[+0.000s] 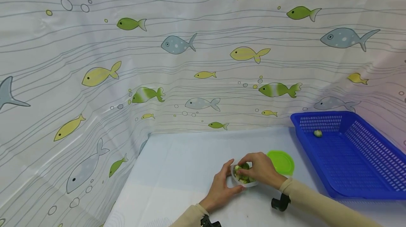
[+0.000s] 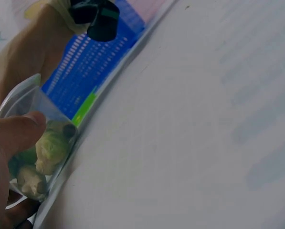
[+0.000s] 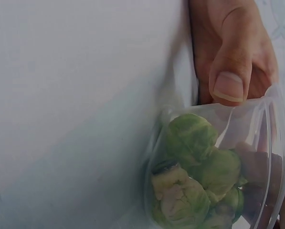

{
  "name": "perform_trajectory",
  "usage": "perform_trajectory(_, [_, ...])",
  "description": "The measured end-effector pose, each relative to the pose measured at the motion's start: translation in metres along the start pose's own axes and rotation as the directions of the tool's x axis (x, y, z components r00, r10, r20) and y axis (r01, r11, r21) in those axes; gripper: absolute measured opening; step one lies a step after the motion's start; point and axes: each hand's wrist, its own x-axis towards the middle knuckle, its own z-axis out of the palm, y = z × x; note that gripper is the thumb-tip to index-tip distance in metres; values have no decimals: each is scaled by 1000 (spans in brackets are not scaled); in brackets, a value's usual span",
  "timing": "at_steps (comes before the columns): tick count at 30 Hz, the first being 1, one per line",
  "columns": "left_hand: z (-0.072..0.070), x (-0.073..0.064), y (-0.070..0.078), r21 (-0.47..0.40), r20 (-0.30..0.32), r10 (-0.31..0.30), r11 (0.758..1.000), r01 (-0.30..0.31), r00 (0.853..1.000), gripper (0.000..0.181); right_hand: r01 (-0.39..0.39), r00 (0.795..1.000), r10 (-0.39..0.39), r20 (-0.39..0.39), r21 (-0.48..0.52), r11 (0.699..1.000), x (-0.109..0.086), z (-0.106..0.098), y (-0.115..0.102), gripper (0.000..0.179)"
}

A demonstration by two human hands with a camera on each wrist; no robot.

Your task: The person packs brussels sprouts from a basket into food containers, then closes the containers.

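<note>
A small clear plastic container (image 1: 251, 184) with several Brussels sprouts (image 3: 191, 138) in it stands on the table. My left hand (image 1: 220, 189) grips it from the left, thumb on the near side and fingers on the far side. In the left wrist view the left thumb (image 2: 20, 131) presses on the clear wall. My right hand (image 1: 261, 169) reaches over the rim from the right, its thumb and fingers curled in among the sprouts and pinching one. Through the container's wall, the right wrist view shows those fingertips only dimly.
A round green lid (image 1: 282, 163) lies flat just beyond the right hand. To the right is a large blue plastic basket (image 1: 330, 184) with one Brussels sprout (image 1: 318, 133) at its far end. A fish-patterned curtain (image 1: 177, 75) hangs behind the white table (image 1: 177, 170).
</note>
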Motion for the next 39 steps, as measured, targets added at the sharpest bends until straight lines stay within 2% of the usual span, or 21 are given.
perform_trajectory(4, [0, 0, 0, -1, 1, -6, 1000, 6, 1000, 95, 2, 1000, -2, -8, 32, 999, 0, 0, 1, 22])
perform_trajectory(10, [0, 0, 0, 2, 2, -3, 1000, 3, 1000, 94, 0, 1000, -2, 31, 78, 997, 2, -9, 0, 24])
perform_trajectory(15, [0, -1, -1, 18, 6, 1, 1000, -1, 1000, 94, 5, 998, -13, 55, 157, 988, 7, -30, 4, 25])
perform_trajectory(18, [0, -1, 0, 18, 8, 0, 1000, 0, 1000, 94, -36, 997, 20, 80, 204, 978, 13, -50, 12, 27])
perform_trajectory(24, [2, 0, 0, 17, 14, -9, 1000, 9, 1000, 94, -182, 976, 147, 158, 240, 954, 22, -98, 45, 36])
perform_trajectory(28, [2, -1, 1, 28, 11, -19, 999, 19, 1000, 95, -262, 960, 227, 165, 236, 936, 22, -134, 70, 46])
perform_trajectory(34, [1, 0, 2, 27, 9, -18, 999, 18, 1000, 95, -326, 943, 310, 119, 147, 934, 19, -179, 115, 59])
perform_trajectory(39, [0, 0, 2, 30, 12, -15, 999, 15, 1000, 95, -339, 939, 328, 108, 109, 935, 8, -203, 161, 66])
